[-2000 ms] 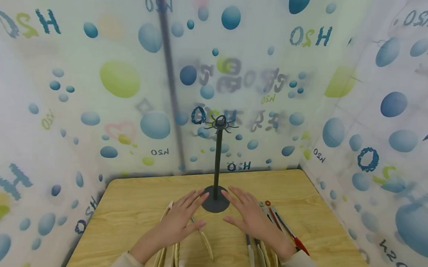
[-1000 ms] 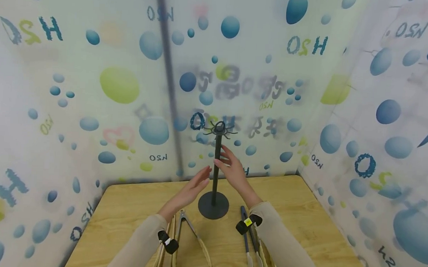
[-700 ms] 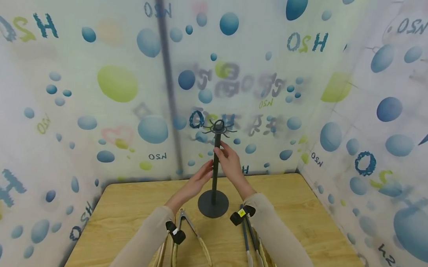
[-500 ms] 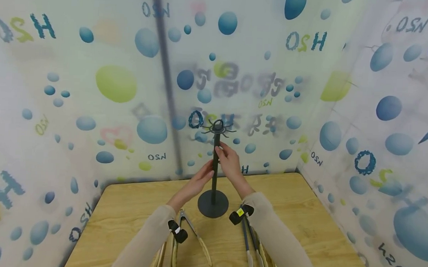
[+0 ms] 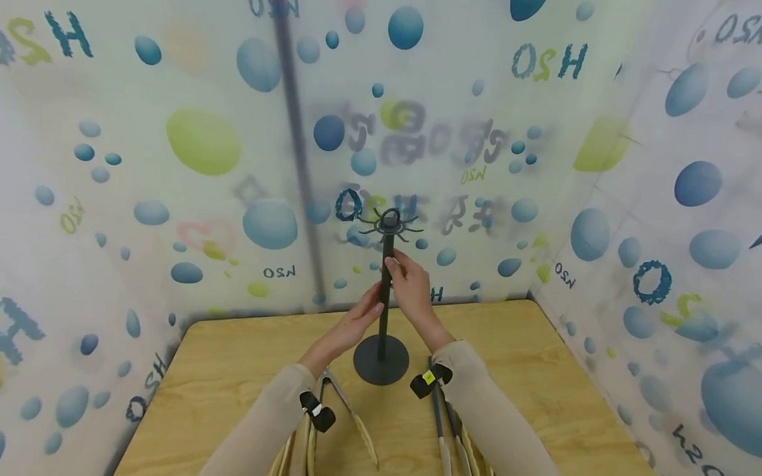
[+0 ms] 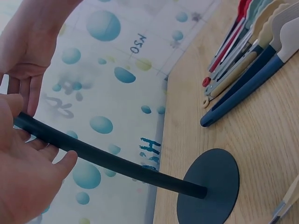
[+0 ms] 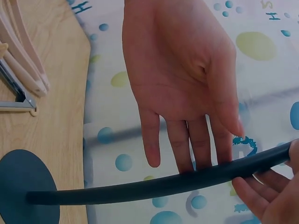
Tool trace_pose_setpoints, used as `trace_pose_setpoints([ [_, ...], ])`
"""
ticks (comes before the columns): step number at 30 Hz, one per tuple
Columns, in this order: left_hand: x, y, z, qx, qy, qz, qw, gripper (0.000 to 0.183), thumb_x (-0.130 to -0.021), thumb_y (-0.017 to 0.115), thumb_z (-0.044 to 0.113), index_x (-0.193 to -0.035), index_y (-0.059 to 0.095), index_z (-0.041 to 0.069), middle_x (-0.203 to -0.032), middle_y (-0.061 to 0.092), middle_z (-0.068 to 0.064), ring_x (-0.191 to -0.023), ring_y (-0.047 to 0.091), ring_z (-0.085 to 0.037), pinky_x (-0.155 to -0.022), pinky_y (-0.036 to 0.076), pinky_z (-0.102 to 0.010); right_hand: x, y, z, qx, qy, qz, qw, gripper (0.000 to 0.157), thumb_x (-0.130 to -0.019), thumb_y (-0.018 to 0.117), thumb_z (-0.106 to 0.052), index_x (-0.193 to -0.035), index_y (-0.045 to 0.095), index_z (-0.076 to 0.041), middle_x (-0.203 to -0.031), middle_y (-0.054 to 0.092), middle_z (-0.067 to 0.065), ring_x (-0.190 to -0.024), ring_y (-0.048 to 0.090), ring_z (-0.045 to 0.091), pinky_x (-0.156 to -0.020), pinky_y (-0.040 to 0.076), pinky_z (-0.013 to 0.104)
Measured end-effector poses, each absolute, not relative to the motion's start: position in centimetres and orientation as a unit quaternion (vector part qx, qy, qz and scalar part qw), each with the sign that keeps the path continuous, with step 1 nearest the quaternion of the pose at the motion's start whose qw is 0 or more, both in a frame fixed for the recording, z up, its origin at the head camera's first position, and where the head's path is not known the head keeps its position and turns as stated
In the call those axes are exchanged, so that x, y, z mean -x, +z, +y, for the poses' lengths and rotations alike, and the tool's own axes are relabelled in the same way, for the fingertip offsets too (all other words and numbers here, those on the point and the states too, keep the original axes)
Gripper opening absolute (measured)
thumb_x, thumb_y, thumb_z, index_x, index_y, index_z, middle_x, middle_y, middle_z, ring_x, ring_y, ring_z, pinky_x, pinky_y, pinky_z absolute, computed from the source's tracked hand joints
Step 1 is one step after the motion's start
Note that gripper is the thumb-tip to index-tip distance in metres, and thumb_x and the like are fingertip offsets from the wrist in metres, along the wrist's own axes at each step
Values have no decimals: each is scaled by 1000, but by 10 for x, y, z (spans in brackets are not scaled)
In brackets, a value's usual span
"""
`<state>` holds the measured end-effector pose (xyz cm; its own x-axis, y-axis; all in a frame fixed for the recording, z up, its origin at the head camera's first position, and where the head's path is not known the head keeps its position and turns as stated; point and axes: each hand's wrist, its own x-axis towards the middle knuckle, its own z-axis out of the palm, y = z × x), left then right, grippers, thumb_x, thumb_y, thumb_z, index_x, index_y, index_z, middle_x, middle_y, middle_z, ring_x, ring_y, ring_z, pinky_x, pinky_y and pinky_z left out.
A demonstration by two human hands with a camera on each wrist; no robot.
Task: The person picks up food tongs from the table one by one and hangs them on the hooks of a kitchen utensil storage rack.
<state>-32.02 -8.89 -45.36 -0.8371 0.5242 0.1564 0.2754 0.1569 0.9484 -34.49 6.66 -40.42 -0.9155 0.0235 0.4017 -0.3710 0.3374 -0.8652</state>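
A dark stand [image 5: 383,329] with an upright pole, a round base and a ring of hooks [image 5: 390,226] on top is in the middle of the table. My left hand [image 5: 350,326] touches the pole about midway up, coming from the left. Its fingers lie nearly straight, tips behind the pole in the right wrist view, thumb off to one side. Higher up, my right hand [image 5: 412,288] touches the pole from the right. Its fingers [image 6: 35,93] reach behind the pole, also looking straight in the left wrist view. The hooks are outside both wrist views.
Left of the stand lie cream tongs [image 5: 311,456] and spread metal tongs with cream tips [image 5: 365,437], partly under my sleeve. On the right lie navy-handled tongs [image 6: 243,93] beside red, teal and tan ones. Printed curtains hang behind the wooden table [image 5: 245,345] and at its sides.
Both hands have risen from spread apart in front of the stand's base to the pole, the right higher. Over the last half second they have closed slightly in on it; the stand stays put.
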Motion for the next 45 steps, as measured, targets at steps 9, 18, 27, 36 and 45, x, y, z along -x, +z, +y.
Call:
trace_pose_setpoints([
  [9,305,-455,-85,-273,573,766,102,63,-109,35,28,-161,1,17,-169,5,-9,-156,9,-30,-123,15,-58,330,-404,72,-114,571,-793,179,38,-103,53,-36,-137,61,-21,-103,77,11,-94,74,25,-79,61,40],
  [18,287,-453,-79,-278,581,759,97,63,-109,35,24,-161,0,13,-168,6,-12,-156,6,-32,-123,11,-59,313,-405,77,-119,549,-807,182,40,-103,51,-38,-139,59,-22,-100,77,7,-88,74,24,-78,59,40],
  [27,275,-456,-74,-265,590,755,107,64,-109,35,24,-161,-2,15,-168,4,-12,-156,4,-31,-123,12,-60,299,-407,79,-131,538,-805,213,38,-103,51,-36,-134,63,-18,-96,78,9,-87,74,25,-78,58,42],
  [36,271,-453,-78,-254,573,774,93,62,-109,36,23,-161,4,13,-168,10,-13,-156,12,-33,-122,19,-58,298,-415,82,-124,565,-796,180,40,-103,51,-37,-136,61,-16,-101,76,12,-93,72,27,-75,60,38],
  [45,247,-445,-105,-257,446,857,-20,64,-104,51,29,-160,19,20,-165,26,-6,-152,27,-32,-118,29,-57,281,-425,102,-129,536,-819,157,52,-103,48,-45,-149,41,-22,-127,66,7,-112,63,25,-92,53,47],
])
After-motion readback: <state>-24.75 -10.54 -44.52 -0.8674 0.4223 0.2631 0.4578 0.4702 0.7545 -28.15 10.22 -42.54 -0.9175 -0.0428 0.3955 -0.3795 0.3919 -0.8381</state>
